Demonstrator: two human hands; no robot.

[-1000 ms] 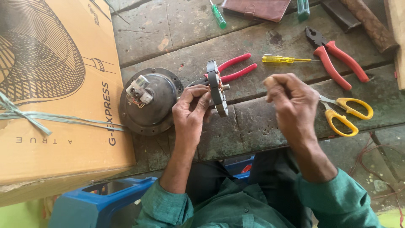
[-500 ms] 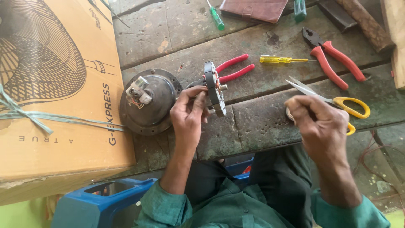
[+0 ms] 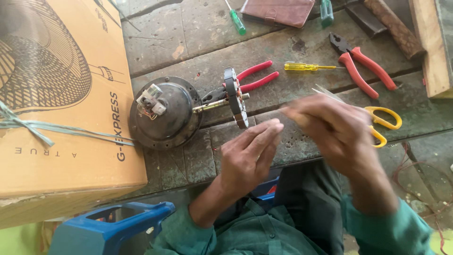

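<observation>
From the head camera, looking down on the worn wooden workbench: the left hand lies with fingers stretched flat and loose, gripping nothing, fingertips just short of the dark round stator disc standing on edge on its shaft. That shaft runs left into the domed black metal motor housing, which sits against the big orange cardboard box. The right hand is blurred, fingers curled in front of the yellow-handled scissors; whether it grips anything, I cannot tell. Behind the disc lie red-handled pliers, further right a yellow-handled screwdriver and a second pair of red-handled pliers. A blue plastic stool sits below the bench.
</observation>
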